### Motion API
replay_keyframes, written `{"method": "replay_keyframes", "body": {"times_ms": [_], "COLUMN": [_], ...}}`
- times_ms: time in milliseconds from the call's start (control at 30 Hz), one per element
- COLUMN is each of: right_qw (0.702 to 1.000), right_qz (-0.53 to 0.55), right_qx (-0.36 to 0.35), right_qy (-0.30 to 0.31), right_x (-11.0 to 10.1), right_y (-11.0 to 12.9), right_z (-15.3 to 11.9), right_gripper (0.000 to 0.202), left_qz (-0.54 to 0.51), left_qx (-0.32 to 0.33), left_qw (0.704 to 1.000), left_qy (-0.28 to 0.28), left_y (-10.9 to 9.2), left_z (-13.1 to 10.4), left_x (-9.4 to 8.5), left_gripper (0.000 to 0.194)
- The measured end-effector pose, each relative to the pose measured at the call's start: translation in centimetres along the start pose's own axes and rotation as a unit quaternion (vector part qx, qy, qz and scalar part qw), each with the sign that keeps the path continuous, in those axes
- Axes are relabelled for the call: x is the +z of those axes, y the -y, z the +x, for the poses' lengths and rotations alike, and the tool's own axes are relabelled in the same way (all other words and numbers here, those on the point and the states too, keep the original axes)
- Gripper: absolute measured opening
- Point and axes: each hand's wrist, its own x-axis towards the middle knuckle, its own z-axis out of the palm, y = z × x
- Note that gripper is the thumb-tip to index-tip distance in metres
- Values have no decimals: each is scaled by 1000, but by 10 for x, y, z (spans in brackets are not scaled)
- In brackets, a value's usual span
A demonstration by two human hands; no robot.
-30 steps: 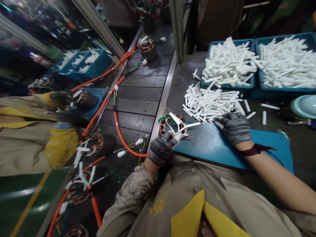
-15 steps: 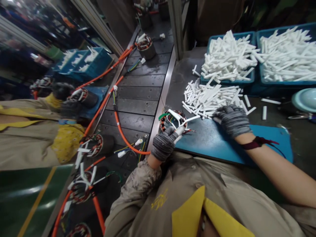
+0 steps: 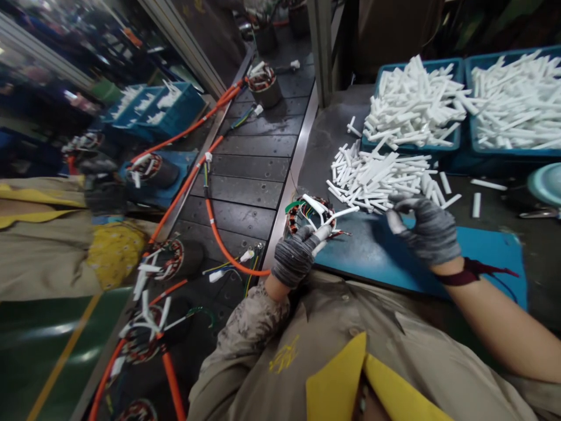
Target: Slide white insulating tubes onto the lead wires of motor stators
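A motor stator with copper windings, coloured wires and several white sleeves lies at the left end of the blue mat. My left hand, in a grey striped glove, is closed at its near side, thumb and fingers pinching a white sleeve. Another white sleeve sticks out to the right. My right hand, gloved alike, hovers over the mat at the near edge of a loose pile of white sleeves. Its thumb and fingers curl into a pinch; whatever lies between the tips cannot be made out.
Two blue bins heaped with white sleeves stand behind the pile. A pale blue lidded container is at right. On the left, a slatted conveyor carries stators and an orange cable. Beyond it a co-worker's gloved hand shows.
My right hand has lifted off the sleeve pile and drawn back toward me, its fingers curling. My left hand keeps its grip at the stator. The co-worker's hands have moved back from their stator.
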Motion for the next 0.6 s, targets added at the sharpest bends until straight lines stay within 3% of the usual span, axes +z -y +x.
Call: {"method": "replay_keyframes", "body": {"times_ms": [67, 133, 333, 400, 467, 533, 600], "right_qw": [982, 941, 806, 820, 868, 923, 954], "right_qz": [147, 261, 469, 449, 390, 311, 241], "right_qx": [114, 199, 298, 281, 231, 145, 41], "right_qy": [16, 85, 203, 216, 204, 174, 172], "right_x": [5, 15, 35, 36, 37, 40, 45], "right_y": [18, 29, 32, 33, 35, 34, 30], "right_z": [-17, -31, -42, -41, -38, -33, -27], "right_gripper": [28, 32, 44, 45, 43, 38, 36], "left_qz": [-1, -5, -14, -4, 6, 22, 43], "left_qx": [4, 1, -2, 3, 11, 16, 24], "left_qw": [1000, 1000, 1000, 1000, 1000, 1000, 999], "left_qy": [-1, 0, 8, 5, 3, 7, 17], "left_y": [0, 0, -4, -5, -6, -7, -9], "left_z": [0, -1, 0, -1, -1, -2, -2], "left_x": [0, -1, -6, -5, -3, -1, 1], "left_gripper": [36, 36, 36, 36, 37, 37, 39]}}
